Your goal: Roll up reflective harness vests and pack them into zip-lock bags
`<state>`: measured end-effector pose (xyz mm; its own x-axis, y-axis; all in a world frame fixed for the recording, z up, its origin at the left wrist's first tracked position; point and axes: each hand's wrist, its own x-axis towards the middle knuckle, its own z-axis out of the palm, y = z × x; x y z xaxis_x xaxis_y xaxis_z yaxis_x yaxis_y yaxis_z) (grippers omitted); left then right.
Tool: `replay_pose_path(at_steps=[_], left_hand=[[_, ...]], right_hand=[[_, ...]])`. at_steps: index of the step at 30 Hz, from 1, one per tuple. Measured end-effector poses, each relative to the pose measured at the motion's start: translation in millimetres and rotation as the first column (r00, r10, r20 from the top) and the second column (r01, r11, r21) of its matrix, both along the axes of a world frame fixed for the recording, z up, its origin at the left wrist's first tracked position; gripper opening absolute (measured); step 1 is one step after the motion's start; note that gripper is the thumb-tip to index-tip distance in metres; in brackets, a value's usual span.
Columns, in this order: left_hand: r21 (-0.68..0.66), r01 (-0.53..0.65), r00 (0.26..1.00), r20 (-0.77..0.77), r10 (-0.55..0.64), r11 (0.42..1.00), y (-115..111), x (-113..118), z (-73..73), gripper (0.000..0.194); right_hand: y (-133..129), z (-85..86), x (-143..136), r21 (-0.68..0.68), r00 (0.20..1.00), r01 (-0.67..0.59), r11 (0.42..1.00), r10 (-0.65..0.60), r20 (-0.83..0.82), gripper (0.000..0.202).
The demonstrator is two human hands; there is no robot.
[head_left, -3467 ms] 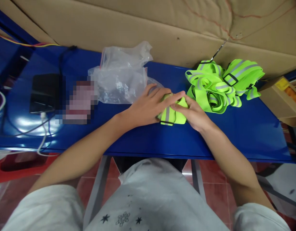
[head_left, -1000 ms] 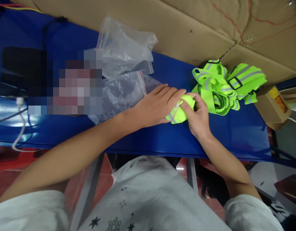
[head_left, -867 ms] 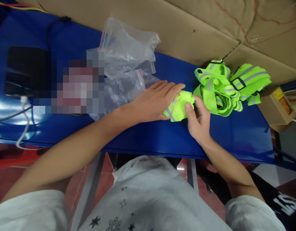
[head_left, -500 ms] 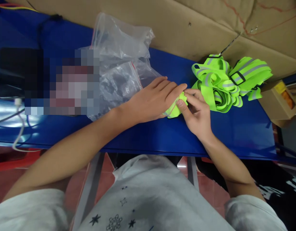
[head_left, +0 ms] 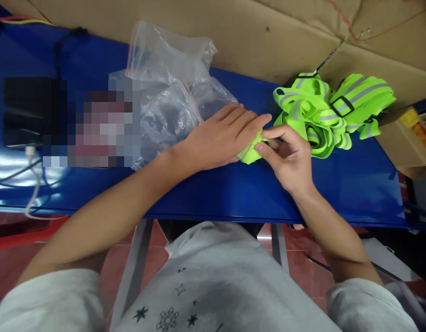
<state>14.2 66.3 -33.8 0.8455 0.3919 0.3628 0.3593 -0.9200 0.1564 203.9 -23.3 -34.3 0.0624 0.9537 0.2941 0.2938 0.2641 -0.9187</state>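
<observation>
Presently clasping bundled green strap (head_left: 248, 156) in left hand (head_left: 221, 134). Pinching its end narrowly with right hand (head_left: 293, 159).

Left hand (head_left: 221, 134) back up, fingers (head_left: 251, 125) together; right hand (head_left: 293, 159) pinching thumb to index; forearms (head_left: 125, 203) slanting inward.

Shirt front (head_left: 213, 276): stars and snowflake printed; no lettering can be read;
Cardboard box (head_left: 398, 143): no wording made out
</observation>
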Motion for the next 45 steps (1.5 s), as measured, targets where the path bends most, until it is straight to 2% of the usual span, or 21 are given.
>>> replay_pose_path(at_steps=[2,5,11,14,17,20,23,27,30,34,37,41,45], left_hand=[[-0.068,0.005,1.0,0.031,-0.003,0.998,-3.6,4.1,1.4,0.065],[-0.132,0.02,0.997,0.073,-0.01,0.991,-6.4,9.6,3.7,0.058],[-0.081,0.046,0.998,0.052,-0.042,0.996,-5.3,12.2,5.3,0.057],[0.024,0.066,0.997,0.033,-0.067,0.998,-4.5,10.9,4.1,0.057],[0.123,0.055,0.99,0.123,-0.07,0.991,-3.4,10.8,2.5,0.062],[0.127,-0.031,0.964,0.265,-0.003,0.991,-2.7,12.6,-0.1,0.08],[0.099,-0.114,0.957,0.276,0.083,0.989,-2.1,13.2,-5.5,0.083],[0.081,-0.114,0.949,0.305,0.084,0.99,-0.3,9.2,-14.5,0.067],[0.03,-0.106,0.948,0.304,0.092,0.994,0.7,4.4,-16.0,0.051],[0.009,-0.044,0.945,0.325,0.039,0.999,0.9,-0.2,-12.9,0.043],[0.004,0.027,0.931,0.364,-0.026,1.0,-0.5,-2.2,-12.0,0.043],[-0.051,0.019,0.938,0.345,0.0,0.998,-4.6,-4.9,-10.5,0.043],[-0.04,0.02,0.969,0.247,-0.009,0.999,-8.0,-4.8,-3.5,0.038]], right_hand=[[1.7,-4.2,0.0,-0.025,0.999,0.037,0.999,-0.037,-0.001,0.041],[5.1,-10.1,1.1,0.022,0.992,0.113,0.993,-0.114,0.046,0.048],[4.9,-10.0,-1.7,0.103,0.984,0.158,0.982,-0.166,0.068,0.048],[0.6,-3.4,-4.7,0.095,0.984,0.151,0.984,-0.159,0.078,0.046],[-4.7,6.0,-4.8,0.127,0.986,0.099,0.987,-0.114,0.122,0.035],[-8.7,13.6,-1.5,0.227,0.976,0.039,0.973,-0.085,0.198,0.022],[-10.1,17.2,2.2,0.265,0.951,0.006,0.964,-0.088,0.296,0.02],[-10.6,18.8,5.4,0.237,0.937,-0.029,0.971,-0.056,0.344,0.022],[-9.1,16.9,9.5,0.175,0.948,-0.061,0.983,0.002,0.317,0.028],[1.4,7.4,18.2,0.07,0.987,-0.111,0.991,0.102,0.127,0.058],[11.1,1.1,23.5,0.014,0.987,-0.112,0.994,0.11,0.121,0.079],[14.1,-2.3,22.1,-0.041,0.973,-0.208,0.977,0.211,0.092,0.074],[6.2,-4.7,11.8,-0.002,0.984,-0.157,0.988,0.156,0.091,0.073]])
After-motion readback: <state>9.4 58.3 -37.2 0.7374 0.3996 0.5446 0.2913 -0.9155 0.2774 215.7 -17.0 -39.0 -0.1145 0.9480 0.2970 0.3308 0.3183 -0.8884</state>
